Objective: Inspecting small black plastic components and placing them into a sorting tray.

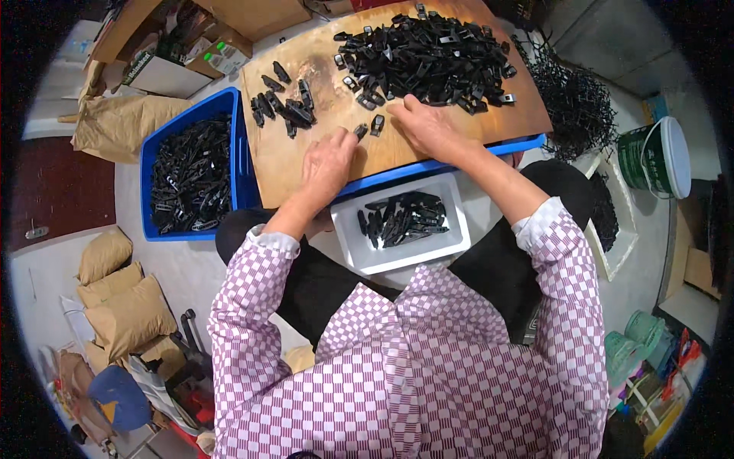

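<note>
A low wooden board [267, 164] in front of me bears a large heap of small black plastic clips [428, 61], some with shiny metal pieces. My left hand [329, 162] rests at the board's near edge, fingers closed on one small black clip [361, 131] that shows at the fingertips. Just right of it, a loose black clip [377, 125] sits on the wood. At the heap's near edge is my right hand [428, 131], its fingertips bent down and slightly apart, with nothing visible in them. Several longer black clips [298, 113] lie in a loose group at the board's left.
Below the board, a white bin [353, 252] between my knees holds black clips. A blue crate [145, 218] full of them stands left. At right are a tangle of black plastic frames [569, 99], a white foam box [618, 256] and a green bucket [642, 157].
</note>
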`<state>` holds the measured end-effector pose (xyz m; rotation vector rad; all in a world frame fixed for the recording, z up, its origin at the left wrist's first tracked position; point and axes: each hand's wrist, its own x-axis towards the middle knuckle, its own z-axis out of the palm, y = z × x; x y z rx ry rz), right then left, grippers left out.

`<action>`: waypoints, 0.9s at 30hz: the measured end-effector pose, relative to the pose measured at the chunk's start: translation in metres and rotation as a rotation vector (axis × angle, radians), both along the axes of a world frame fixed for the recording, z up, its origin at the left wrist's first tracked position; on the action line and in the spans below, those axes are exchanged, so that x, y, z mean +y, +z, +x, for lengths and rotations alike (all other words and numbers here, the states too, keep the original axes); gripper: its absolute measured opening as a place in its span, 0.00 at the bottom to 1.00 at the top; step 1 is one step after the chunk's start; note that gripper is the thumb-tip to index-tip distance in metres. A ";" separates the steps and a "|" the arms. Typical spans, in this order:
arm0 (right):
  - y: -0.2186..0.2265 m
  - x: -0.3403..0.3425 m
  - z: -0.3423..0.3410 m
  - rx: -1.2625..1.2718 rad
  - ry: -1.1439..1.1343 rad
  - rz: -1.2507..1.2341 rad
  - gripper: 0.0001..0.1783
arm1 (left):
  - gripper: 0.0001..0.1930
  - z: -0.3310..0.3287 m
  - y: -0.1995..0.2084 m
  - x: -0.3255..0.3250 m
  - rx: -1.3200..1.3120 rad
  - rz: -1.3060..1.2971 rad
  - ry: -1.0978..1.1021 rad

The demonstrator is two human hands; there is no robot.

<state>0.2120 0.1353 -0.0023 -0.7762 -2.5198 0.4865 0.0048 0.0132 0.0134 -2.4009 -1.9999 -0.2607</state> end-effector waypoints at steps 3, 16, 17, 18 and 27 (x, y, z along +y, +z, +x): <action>-0.011 -0.003 0.000 0.202 0.036 -0.159 0.08 | 0.12 0.002 -0.002 -0.004 -0.204 0.010 0.184; -0.003 -0.005 0.013 -0.173 0.162 0.255 0.11 | 0.08 0.001 0.000 -0.006 -0.253 -0.133 0.137; -0.002 -0.004 0.013 -0.175 0.164 0.252 0.11 | 0.08 0.003 0.001 -0.006 -0.255 -0.136 0.139; -0.001 -0.004 0.013 -0.152 0.158 0.237 0.12 | 0.08 0.005 0.003 -0.005 -0.257 -0.139 0.139; 0.009 -0.018 -0.005 -0.162 0.233 0.012 0.13 | 0.07 0.003 -0.002 0.000 -0.313 -0.129 0.060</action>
